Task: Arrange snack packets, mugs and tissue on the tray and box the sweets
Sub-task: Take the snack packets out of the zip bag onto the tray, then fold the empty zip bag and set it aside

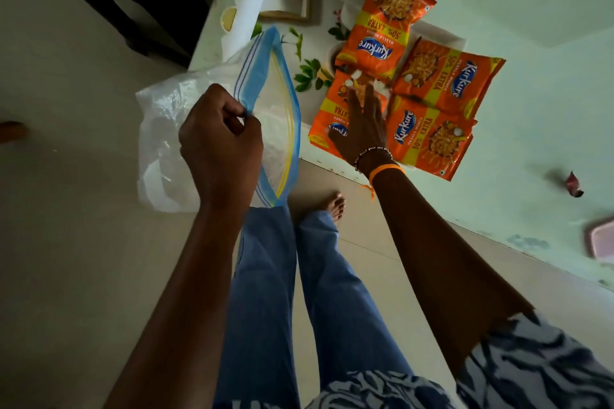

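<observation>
Four orange Kurkure packets (408, 76) are being kept in a cluster on the floral tray (312, 43), at 12 to 1 o'clock. The 11 o'clock packet (332, 116) is being pressed flat by the right hand (362, 129), fingers spread. A clear zip-lock bag (265, 116), hanging off the table edge at 10 o'clock, is being pinched by the left hand (221, 146).

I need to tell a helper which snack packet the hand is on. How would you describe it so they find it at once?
Look at the white tray on the pale table, where four orange snack packets lie. The one nearest the table's edge, beside the clear zip bag, is it: only this packet has the right hand flat on it.
</observation>
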{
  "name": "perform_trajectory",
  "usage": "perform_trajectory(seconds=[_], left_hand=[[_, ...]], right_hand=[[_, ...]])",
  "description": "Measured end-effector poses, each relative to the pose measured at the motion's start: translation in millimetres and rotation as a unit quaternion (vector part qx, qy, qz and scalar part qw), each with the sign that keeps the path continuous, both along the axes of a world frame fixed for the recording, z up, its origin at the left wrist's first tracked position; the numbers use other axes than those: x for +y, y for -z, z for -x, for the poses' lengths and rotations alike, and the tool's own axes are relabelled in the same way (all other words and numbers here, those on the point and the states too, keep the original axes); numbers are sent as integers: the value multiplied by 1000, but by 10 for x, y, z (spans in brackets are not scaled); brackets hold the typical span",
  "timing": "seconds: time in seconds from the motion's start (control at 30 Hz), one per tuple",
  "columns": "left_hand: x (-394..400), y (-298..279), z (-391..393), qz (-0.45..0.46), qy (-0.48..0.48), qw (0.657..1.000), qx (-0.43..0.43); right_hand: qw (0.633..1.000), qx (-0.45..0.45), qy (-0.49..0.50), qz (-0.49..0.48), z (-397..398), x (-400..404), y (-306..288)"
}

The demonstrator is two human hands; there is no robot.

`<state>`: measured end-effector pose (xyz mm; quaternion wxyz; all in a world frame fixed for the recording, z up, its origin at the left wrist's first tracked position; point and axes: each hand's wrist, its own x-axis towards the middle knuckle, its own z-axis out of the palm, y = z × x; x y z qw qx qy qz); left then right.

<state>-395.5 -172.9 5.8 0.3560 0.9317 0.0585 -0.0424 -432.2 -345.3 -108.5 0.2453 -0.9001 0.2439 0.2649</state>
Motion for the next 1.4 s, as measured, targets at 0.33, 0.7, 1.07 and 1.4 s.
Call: perform_trajectory(seconds=[0.33,0.7,1.07,1.4], left_hand=[[-2,-50,-7,99,-48,992,58],[552,174,-226,94,-123,961,230],[977,584,-483,336,-20,810,480],[795,601,-338,345,36,843,412]], right_hand=[[971,27,16,-238,672,1047,-571],[783,-215,420,-405,-30,1018,-591],[654,-146,405,-623,-273,135,-754],[785,-129,375,-475,137,-134,-586]])
